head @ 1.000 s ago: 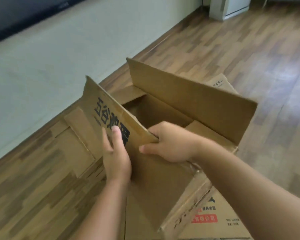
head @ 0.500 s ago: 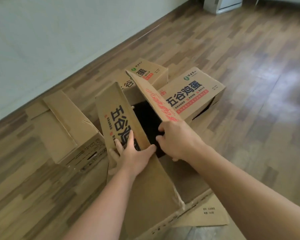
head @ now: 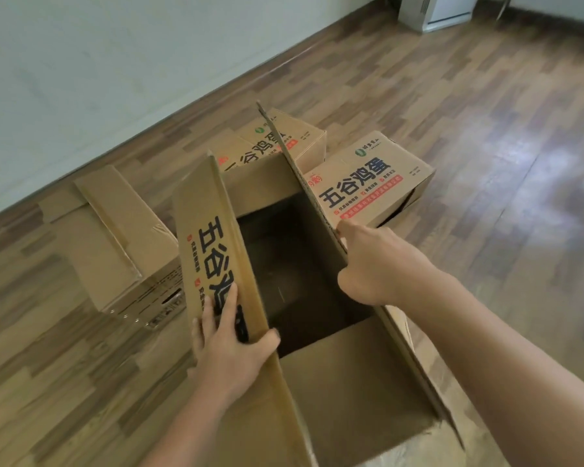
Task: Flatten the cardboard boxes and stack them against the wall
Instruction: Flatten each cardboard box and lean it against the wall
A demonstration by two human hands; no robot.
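Observation:
A brown cardboard box with black printed lettering stands in front of me, its top open and its inside dark. My left hand grips its left top flap, thumb inside and fingers on the printed face. My right hand holds the upright right flap by its edge. Three more boxes sit on the floor beyond: one at the left, one behind, one at the right with the same lettering.
The pale wall runs along the left, meeting the wood-pattern floor at a dark skirting line. A white appliance stands at the far end. Open floor lies to the right of the boxes.
Both flaps have been spread apart, so the box's opening now shows wide. My right hand moved right with its flap; my left hand stays on the left flap.

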